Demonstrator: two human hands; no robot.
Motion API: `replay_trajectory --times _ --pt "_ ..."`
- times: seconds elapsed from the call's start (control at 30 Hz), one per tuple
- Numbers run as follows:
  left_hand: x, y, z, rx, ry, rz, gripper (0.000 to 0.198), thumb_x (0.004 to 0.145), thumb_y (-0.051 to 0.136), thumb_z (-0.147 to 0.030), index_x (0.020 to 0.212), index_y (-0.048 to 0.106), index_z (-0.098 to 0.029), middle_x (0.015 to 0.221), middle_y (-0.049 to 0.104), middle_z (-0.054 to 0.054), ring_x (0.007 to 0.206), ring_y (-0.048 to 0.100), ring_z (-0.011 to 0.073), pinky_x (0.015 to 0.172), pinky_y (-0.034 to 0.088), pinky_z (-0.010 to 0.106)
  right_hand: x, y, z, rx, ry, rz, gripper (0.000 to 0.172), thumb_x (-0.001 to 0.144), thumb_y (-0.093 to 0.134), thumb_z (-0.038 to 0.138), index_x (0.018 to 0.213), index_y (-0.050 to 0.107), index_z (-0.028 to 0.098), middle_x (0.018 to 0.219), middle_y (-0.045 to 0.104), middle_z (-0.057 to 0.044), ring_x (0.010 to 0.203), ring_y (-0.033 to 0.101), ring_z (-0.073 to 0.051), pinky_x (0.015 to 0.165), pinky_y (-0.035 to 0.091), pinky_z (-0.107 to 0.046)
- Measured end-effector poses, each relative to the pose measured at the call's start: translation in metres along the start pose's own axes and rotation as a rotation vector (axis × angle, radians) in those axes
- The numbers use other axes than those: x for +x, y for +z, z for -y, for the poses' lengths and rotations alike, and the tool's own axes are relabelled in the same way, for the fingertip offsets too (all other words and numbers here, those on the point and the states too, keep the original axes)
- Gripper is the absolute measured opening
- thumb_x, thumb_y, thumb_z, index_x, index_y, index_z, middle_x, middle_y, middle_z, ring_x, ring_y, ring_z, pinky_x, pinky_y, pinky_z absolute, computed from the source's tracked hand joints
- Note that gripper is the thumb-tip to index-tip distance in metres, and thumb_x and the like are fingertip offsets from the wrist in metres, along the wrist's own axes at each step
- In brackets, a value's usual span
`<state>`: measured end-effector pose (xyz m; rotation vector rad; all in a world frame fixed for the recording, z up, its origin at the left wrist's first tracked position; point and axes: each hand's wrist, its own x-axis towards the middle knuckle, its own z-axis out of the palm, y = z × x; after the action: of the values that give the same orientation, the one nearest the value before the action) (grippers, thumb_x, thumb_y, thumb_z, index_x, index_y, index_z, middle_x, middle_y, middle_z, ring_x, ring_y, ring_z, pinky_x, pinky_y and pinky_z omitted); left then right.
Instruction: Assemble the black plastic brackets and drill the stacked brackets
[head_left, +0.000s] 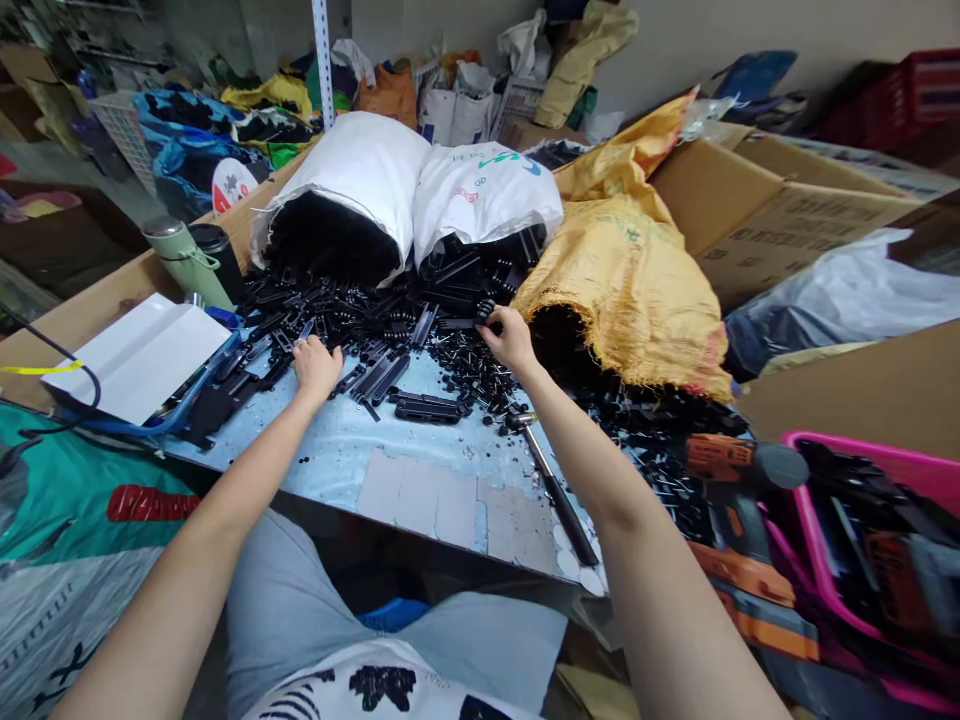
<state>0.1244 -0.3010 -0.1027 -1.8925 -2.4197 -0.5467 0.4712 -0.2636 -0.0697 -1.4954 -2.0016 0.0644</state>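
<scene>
My left hand (316, 370) is over the near left edge of a pile of black plastic parts (337, 305), thumb apart from the bent fingers, and I see nothing held in it. My right hand (510, 338) pinches a small ribbed black plastic part (486, 309) at the right side of the pile, its fingertips partly hidden. Below that hand lies a scatter of small black pins and screws (476, 375). Several long black strips (382, 375) lie between the hands, and a stack of black bars (429, 408) lies closer to me.
Two white sacks (367, 150) and a yellow sack (630, 280) spill black parts onto the table (322, 470). A hammer (559, 495) lies beneath my right forearm. An orange power drill (739, 510) and pink basket (810, 530) stand right; a green flask (187, 262) stands left.
</scene>
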Motion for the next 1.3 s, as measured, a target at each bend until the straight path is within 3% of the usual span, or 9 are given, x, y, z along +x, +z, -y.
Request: replay_trajectory --times 0.13,0.3,0.43,0.53,0.6,0.73,0.87,1.07,1.3 --pt "0.000 0.009 0.002 0.108 0.136 0.051 0.031 0.082 0.049 -0.024 0.109 0.051 -0.008 0.119 0.049 0.021 0.112 0.041 0.0336 0.090 0.036 0.044 -0.074 -0.002 0.065 0.520 0.017 -0.033 0.065 0.082 0.060 0.033 0.133 0.023 0.014 0.106 0.059 -0.011 0.090 0.057 -0.015 0.081 0.048 -0.030" --pt "-0.013 0.015 0.016 0.098 0.045 0.139 0.028 0.086 0.042 -0.017 0.109 0.051 -0.005 0.112 0.055 0.022 0.109 0.044 0.0332 0.088 0.037 0.046 -0.199 -0.004 0.094 0.621 0.010 0.247 0.032 0.078 0.063 0.035 0.104 0.051 0.021 0.103 0.057 -0.008 0.094 0.058 -0.020 0.080 0.050 -0.035" --pt "-0.021 0.000 0.030 -0.110 0.117 0.050 0.027 0.085 0.052 -0.027 0.104 0.053 -0.008 0.115 0.053 0.020 0.114 0.043 0.0340 0.092 0.038 0.047 -0.248 -0.013 0.093 0.343 -0.028 0.402 0.028 0.081 0.061 0.029 0.107 0.057 0.020 0.107 0.059 -0.009 0.104 0.055 -0.023 0.090 0.046 -0.041" --pt "-0.049 -0.019 0.021 -0.414 0.270 -0.129 0.029 0.090 0.047 -0.028 0.109 0.049 -0.007 0.118 0.050 0.018 0.117 0.041 0.0287 0.101 0.034 0.047 -0.248 -0.003 0.106 0.155 -0.076 0.424 0.052 0.082 0.062 0.038 0.129 0.048 0.020 0.126 0.053 -0.013 0.122 0.043 -0.028 0.101 0.036 -0.049" --pt "-0.081 -0.029 0.007 -0.530 0.399 -0.107 0.031 0.092 0.044 -0.029 0.112 0.048 -0.007 0.115 0.053 0.015 0.113 0.046 0.0225 0.101 0.037 0.041 -0.240 0.008 0.117 0.159 -0.064 0.427 0.051 0.086 0.057 0.041 0.131 0.048 0.021 0.124 0.055 -0.013 0.122 0.043 -0.028 0.102 0.034 -0.050" --pt "-0.159 -0.032 -0.020 -0.647 0.625 0.167 0.028 0.092 0.043 -0.028 0.112 0.056 -0.014 0.103 0.062 0.007 0.090 0.060 0.0140 0.085 0.049 0.028 -0.227 0.023 0.131 0.623 0.271 0.354 0.045 0.092 0.043 0.046 0.131 0.048 0.024 0.108 0.061 -0.009 0.093 0.061 -0.020 0.083 0.050 -0.039" --pt "-0.207 -0.028 -0.037 -0.977 0.477 0.486 0.037 0.094 0.039 -0.031 0.125 0.052 -0.016 0.103 0.063 0.007 0.053 0.056 0.0066 0.058 0.051 0.024 -0.232 0.018 0.138 1.161 0.594 0.351 0.060 0.088 0.044 0.055 0.139 0.037 0.024 0.086 0.059 -0.004 0.057 0.058 -0.012 0.048 0.047 -0.025" --pt "-0.216 -0.037 -0.045 -0.900 0.549 0.253 0.033 0.091 0.049 -0.028 0.120 0.059 -0.016 0.096 0.063 0.009 0.090 0.060 0.0173 0.082 0.050 0.032 -0.239 -0.010 0.130 1.039 0.381 0.361 0.058 0.085 0.055 0.048 0.136 0.047 0.022 0.083 0.058 -0.002 0.053 0.047 -0.007 0.052 0.044 -0.022" --pt "-0.228 -0.046 -0.065 -0.923 0.596 -0.075 0.030 0.092 0.047 -0.020 0.117 0.061 -0.014 0.093 0.058 0.009 0.087 0.059 0.0149 0.078 0.051 0.028 -0.239 -0.015 0.139 0.815 0.193 0.119 0.051 0.091 0.050 0.039 0.139 0.041 0.027 0.097 0.057 -0.005 0.056 0.050 -0.007 0.058 0.049 -0.024"
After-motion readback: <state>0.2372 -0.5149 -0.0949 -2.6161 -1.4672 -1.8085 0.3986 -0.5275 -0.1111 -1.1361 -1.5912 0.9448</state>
